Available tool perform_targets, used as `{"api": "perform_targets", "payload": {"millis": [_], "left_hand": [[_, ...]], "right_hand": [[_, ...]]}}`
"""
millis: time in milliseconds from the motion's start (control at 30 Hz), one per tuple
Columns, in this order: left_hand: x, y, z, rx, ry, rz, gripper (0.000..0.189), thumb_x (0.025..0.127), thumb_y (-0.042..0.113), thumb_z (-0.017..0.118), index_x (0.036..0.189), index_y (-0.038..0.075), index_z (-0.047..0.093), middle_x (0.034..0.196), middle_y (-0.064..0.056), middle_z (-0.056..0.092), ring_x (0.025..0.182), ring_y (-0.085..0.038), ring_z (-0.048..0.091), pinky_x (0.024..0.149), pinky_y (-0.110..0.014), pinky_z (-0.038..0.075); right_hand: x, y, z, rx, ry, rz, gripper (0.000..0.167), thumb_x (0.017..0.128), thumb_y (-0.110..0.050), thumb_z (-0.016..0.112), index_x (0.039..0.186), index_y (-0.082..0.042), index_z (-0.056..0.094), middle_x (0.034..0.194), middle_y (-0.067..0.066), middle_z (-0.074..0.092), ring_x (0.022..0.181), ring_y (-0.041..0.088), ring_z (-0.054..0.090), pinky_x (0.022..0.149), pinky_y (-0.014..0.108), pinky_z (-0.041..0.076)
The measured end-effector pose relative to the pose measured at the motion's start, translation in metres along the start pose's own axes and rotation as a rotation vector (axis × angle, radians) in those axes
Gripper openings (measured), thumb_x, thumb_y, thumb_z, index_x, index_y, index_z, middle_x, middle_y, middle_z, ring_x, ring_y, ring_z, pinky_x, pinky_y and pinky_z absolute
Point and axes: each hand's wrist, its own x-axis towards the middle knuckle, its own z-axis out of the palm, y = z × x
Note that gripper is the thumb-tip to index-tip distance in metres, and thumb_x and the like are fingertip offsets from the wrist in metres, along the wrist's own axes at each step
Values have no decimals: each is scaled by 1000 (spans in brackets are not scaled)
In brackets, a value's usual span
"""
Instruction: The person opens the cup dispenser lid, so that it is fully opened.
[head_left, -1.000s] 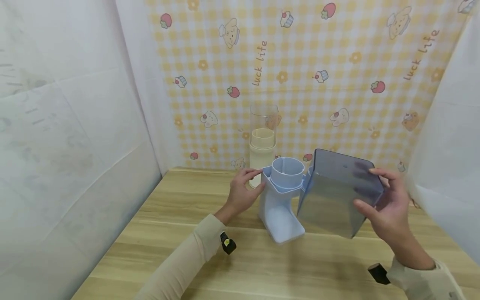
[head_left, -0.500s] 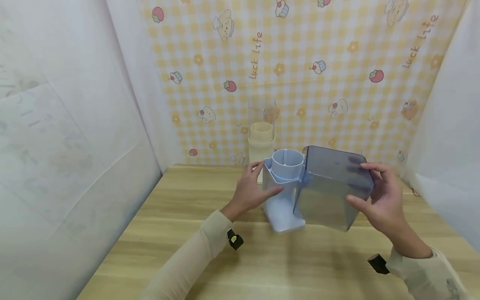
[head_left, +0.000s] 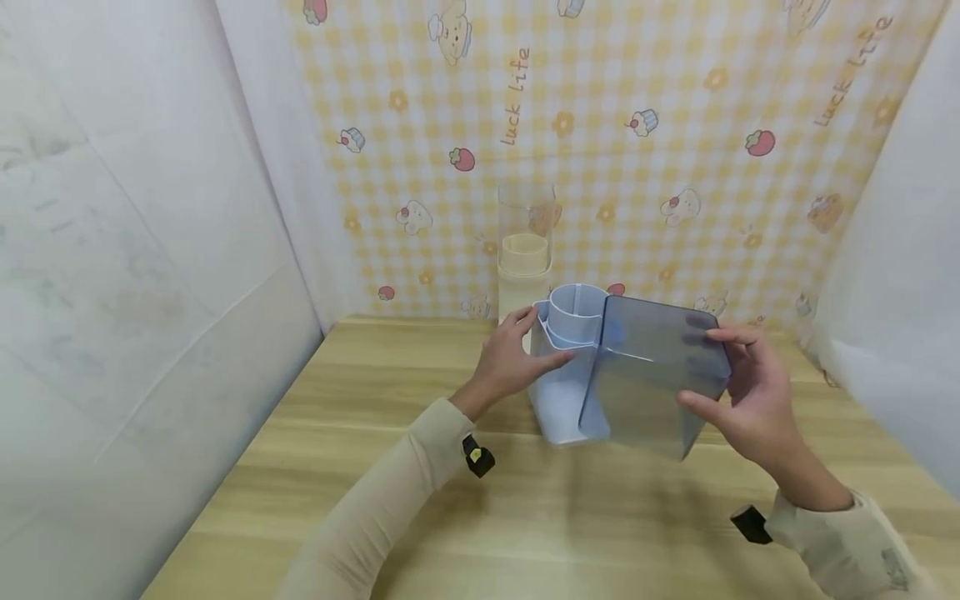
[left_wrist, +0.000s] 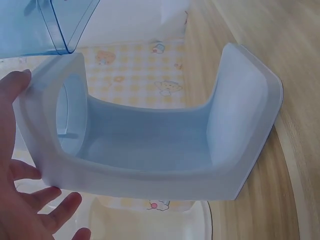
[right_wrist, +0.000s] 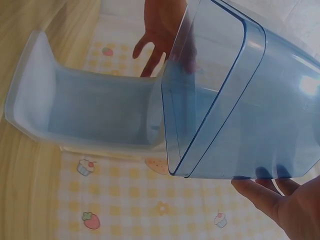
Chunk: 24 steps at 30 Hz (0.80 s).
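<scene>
We are holding two things, one in each hand. Our left hand (head_left: 513, 360) is pinching the pale blue stand (head_left: 558, 404) at its upper edge, the thumb lying along the near side and the fingers reaching round to the far left corner. Below that grip, the stand is standing upright on the wooden table (head_left: 517, 542), its flat foot spreading out toward us. Just right of the left fingers, a round collar (head_left: 577, 315) is rising from the top of the stand.

Our right hand (head_left: 753, 404) is clamping the see-through blue bin (head_left: 652, 379) by its far right end, the thumb lying on the near face and the fingers showing through the wall behind. The bin is stretching leftward from that grip at a tilt, its open mouth turning toward the stand. Its rim is overlapping the stand's top right side in our sight, but we are not managing to tell whether they are touching.

Behind the left grip, a cream stand (head_left: 525, 258) is standing, partly hidden, with a clear container (head_left: 527, 200) sitting on it. Beyond both hands, a yellow checked cloth (head_left: 600, 179) is hanging.
</scene>
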Motion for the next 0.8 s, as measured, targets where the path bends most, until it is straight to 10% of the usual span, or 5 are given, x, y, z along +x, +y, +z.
{"api": "perform_targets", "payload": {"millis": [800], "left_hand": [[14, 0, 2, -87, -79, 49, 79, 88, 50, 71, 148, 6, 44, 154, -7, 40, 142, -23, 37, 113, -40, 33]], "right_hand": [[-24, 19, -2, -87, -65, 116, 69, 57, 36, 68, 119, 20, 43, 133, 10, 51, 116, 14, 56, 84, 18, 51]]}}
